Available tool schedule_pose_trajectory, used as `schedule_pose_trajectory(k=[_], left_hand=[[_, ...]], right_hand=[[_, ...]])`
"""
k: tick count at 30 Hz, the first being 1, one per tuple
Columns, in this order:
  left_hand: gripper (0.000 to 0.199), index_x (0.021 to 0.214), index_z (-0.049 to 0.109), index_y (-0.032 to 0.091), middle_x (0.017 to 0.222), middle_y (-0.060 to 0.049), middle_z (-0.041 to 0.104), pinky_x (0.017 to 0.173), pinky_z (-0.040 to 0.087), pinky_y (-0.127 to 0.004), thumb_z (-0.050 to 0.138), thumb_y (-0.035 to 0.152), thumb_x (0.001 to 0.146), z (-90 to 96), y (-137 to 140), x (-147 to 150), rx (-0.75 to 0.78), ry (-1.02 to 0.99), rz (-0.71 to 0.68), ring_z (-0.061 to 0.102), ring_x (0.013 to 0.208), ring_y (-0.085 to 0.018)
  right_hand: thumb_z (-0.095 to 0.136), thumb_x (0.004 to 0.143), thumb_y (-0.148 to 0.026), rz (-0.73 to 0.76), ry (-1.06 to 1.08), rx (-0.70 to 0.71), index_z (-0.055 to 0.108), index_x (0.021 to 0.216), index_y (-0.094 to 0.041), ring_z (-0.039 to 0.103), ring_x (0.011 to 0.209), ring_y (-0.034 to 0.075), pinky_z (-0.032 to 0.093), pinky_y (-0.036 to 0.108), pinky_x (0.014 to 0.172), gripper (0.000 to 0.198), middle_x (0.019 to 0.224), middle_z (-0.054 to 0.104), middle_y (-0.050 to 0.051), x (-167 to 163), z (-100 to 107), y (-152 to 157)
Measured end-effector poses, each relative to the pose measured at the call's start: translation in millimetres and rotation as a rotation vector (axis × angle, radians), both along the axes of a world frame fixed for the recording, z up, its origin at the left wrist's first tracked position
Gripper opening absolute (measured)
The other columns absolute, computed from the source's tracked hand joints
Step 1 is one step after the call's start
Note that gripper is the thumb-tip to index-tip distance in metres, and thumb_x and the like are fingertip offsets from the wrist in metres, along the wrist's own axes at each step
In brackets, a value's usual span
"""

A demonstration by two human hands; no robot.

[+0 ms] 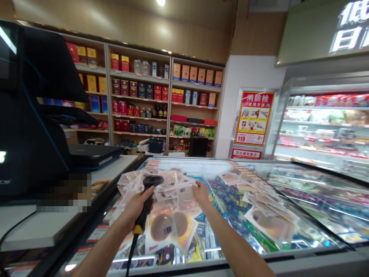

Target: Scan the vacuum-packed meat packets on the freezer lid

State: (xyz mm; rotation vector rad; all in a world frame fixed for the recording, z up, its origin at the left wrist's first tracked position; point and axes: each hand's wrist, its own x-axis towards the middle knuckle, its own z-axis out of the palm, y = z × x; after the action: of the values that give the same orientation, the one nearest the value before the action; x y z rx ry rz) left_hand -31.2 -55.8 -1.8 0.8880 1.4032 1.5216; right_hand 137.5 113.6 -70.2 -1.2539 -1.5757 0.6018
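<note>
My left hand (141,206) is wrapped round the handle of a black barcode scanner (152,180) with yellow trim, its head pointing away from me and its cord hanging down. With fingers pinched together, my right hand (200,194) grips the edge of a clear flat packet (186,195) that carries a small barcode label. Beneath both hands, a heap of similar flat packets (161,227) with round brownish contents lies on the glass top of a chest freezer (213,254). A second spread of such packets (262,219) rests on the glass to the right.
A dark checkout terminal (31,115) stands on the white counter (25,227) at left, with a black flat device (95,154) behind it. Shelves of boxed goods (138,90) line the back wall. A lit display fridge (325,127) stands at right, past a red and yellow poster (253,117).
</note>
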Motion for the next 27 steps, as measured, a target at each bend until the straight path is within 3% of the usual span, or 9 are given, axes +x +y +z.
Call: schedule_pose_trajectory(k=[4, 8, 14, 18, 22, 27], left_hand=[[0.035, 0.068, 0.05, 0.013, 0.044, 0.003, 0.051, 0.037, 0.032, -0.018, 0.056, 0.047, 0.061, -5.2, -3, 1, -0.041, -0.025, 0.015, 0.044, 0.036, -0.007], [0.033, 0.065, 0.049, 0.014, 0.045, 0.004, 0.051, 0.039, 0.034, -0.019, 0.058, 0.045, 0.06, -7.6, -1, 12, -0.032, -0.041, -0.033, 0.046, 0.038, -0.007], [0.032, 0.066, 0.049, 0.014, 0.047, 0.004, 0.05, 0.04, 0.035, -0.019, 0.055, 0.046, 0.063, -7.5, 13, 48, 0.001, -0.025, -0.151, 0.045, 0.04, -0.007], [0.032, 0.068, 0.049, 0.014, 0.047, 0.004, 0.05, 0.039, 0.033, -0.018, 0.054, 0.046, 0.064, -6.1, 21, 73, 0.008, -0.023, -0.226, 0.044, 0.039, -0.006], [0.031, 0.063, 0.048, 0.014, 0.047, 0.004, 0.049, 0.039, 0.031, -0.018, 0.053, 0.045, 0.065, -1.9, 23, 94, 0.039, -0.015, -0.296, 0.043, 0.039, -0.006], [0.031, 0.058, 0.044, 0.015, 0.043, 0.004, 0.047, 0.038, 0.029, -0.018, 0.051, 0.044, 0.067, 4.2, 23, 110, 0.04, 0.012, -0.36, 0.041, 0.036, -0.006]], right_hand=[[0.049, 0.061, -0.019, -0.056, -0.132, 0.051, 0.059, 0.09, -0.012, 0.052, 0.094, 0.021, 0.037, 0.03, 0.084, 0.032, 0.096, 0.06, 0.01, -1, -1, -9], [0.049, 0.063, -0.021, -0.068, -0.194, 0.112, 0.059, 0.093, -0.012, 0.052, 0.094, 0.021, 0.036, 0.031, 0.084, 0.033, 0.097, 0.06, 0.009, 26, -1, -10], [0.047, 0.066, -0.024, -0.286, -0.349, 0.19, 0.058, 0.093, -0.017, 0.049, 0.096, 0.021, 0.035, 0.032, 0.084, 0.03, 0.099, 0.058, 0.007, 124, 5, -13], [0.044, 0.069, -0.029, -0.323, -0.575, 0.208, 0.057, 0.094, -0.018, 0.048, 0.097, 0.021, 0.034, 0.034, 0.085, 0.03, 0.1, 0.057, 0.007, 198, 1, -33], [0.046, 0.068, -0.037, -0.386, -0.823, 0.071, 0.055, 0.099, -0.024, 0.039, 0.107, 0.026, 0.03, 0.043, 0.085, 0.035, 0.115, 0.047, 0.007, 243, -15, -58], [0.04, 0.072, -0.042, -0.403, -0.961, -0.079, 0.046, 0.11, -0.027, 0.024, 0.118, 0.026, 0.025, 0.049, 0.086, 0.041, 0.128, 0.032, 0.007, 239, -36, -55]])
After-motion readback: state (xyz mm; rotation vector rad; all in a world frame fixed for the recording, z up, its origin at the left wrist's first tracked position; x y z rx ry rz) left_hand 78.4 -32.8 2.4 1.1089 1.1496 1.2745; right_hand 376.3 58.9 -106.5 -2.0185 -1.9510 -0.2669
